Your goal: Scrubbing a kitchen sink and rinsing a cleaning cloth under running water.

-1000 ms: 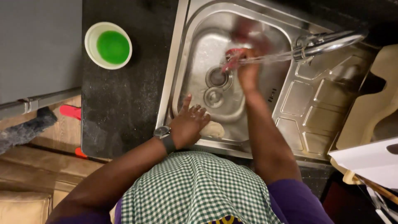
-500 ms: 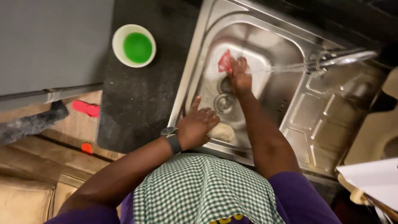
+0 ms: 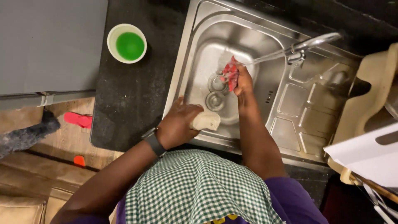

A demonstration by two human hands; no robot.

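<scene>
Steel sink (image 3: 290, 103), set into black worktop (image 3: 132, 95): catching runoff from tap (image 3: 306, 45).
Bowl of green liquid (image 3: 127, 43): standing well aside, left.
Right hand (image 3: 242, 81): closing around red item (image 3: 230, 71), holding it beneath the spout.
Left hand (image 3: 179, 123): gripping pale sponge (image 3: 206, 120) at the near rim.

A green-and-white checked apron (image 3: 199, 186) is showing beside a red cloth (image 3: 230, 72), a white bowl (image 3: 127, 43) holding green liquid, and a black counter (image 3: 132, 95).

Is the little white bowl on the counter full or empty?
Not empty. The white bowl stands upright on the black counter, and bright green liquid covers its whole bottom. How deep the liquid is cannot be told from above.
</scene>
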